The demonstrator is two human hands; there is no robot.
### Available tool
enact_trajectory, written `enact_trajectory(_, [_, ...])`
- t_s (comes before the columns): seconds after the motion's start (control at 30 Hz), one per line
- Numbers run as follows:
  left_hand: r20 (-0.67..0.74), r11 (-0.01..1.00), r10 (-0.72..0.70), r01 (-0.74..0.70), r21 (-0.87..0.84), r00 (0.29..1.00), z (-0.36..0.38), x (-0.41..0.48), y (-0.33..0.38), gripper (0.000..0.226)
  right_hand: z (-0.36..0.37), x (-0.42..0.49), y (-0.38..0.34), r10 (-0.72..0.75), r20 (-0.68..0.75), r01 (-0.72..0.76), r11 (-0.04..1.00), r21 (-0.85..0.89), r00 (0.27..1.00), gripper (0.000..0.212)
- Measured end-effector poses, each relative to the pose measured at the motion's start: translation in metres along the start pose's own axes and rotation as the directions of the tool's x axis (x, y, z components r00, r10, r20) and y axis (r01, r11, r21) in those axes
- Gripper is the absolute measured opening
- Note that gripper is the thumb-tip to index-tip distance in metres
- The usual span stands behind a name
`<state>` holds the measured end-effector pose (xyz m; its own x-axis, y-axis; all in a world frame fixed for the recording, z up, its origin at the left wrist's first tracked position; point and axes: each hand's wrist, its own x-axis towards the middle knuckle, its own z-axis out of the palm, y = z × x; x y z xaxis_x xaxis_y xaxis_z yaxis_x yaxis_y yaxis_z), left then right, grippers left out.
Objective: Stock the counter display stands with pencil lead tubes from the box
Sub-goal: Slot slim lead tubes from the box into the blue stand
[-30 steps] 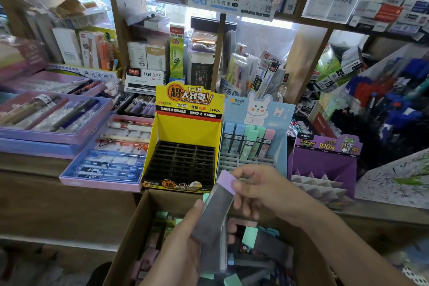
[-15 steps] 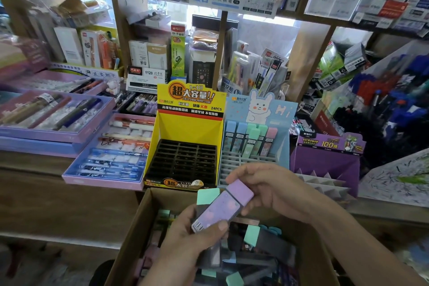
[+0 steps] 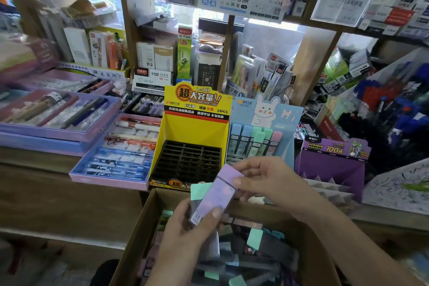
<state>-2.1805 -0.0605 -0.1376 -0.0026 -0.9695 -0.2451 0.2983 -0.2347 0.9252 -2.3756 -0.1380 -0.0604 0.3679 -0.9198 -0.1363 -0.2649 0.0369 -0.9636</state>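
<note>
My left hand (image 3: 183, 227) and right hand (image 3: 267, 181) each pinch one end of a purple lead tube (image 3: 216, 197) over the box (image 3: 137, 234). A green-capped tube (image 3: 199, 189) is in my left grip too. Behind the box, the yellow stand (image 3: 195, 132), bunny stand (image 3: 267, 123) and purple stand (image 3: 332, 162) sit on the tabletop (image 3: 34, 158).

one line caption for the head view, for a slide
Left hand and right hand hold a purple lead tube over the cardboard box, facing the empty yellow stand and blue stand.
</note>
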Motion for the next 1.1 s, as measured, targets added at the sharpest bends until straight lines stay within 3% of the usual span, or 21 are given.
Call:
enact_trajectory(0.17, [-0.113,0.999,-0.042,0.043,0.006,0.993,-0.012,0.005,0.004,0.02,0.002,0.009,-0.025,-0.144,-0.136,0.142,0.99,-0.025,0.98,0.017])
enact_trajectory(0.27, [-0.147,0.999,-0.037,0.041,0.025,0.988,-0.026,0.007,0.007,0.025,0.006,0.025,-0.041,-0.233,-0.241,0.228,0.972,-0.05,0.942,0.017])
enact_trajectory(0.4, [-0.155,0.998,-0.056,0.058,0.01,0.986,-0.043,0.003,0.015,0.027,0.018,0.06,-0.052,-0.378,-0.313,0.325,0.922,-0.209,0.871,0.019])
enact_trajectory(0.6, [-0.216,0.999,-0.036,0.037,-0.002,0.976,-0.06,-0.008,0.025,0.022,0.035,0.112,-0.048,-0.509,-0.259,0.369,0.819,-0.439,0.821,0.025])
enact_trajectory(1.1, [-0.308,0.997,-0.046,0.024,-0.075,0.95,-0.056,-0.02,0.027,0.025,0.058,0.144,-0.035,-0.532,-0.177,0.378,0.762,-0.526,0.828,0.018])
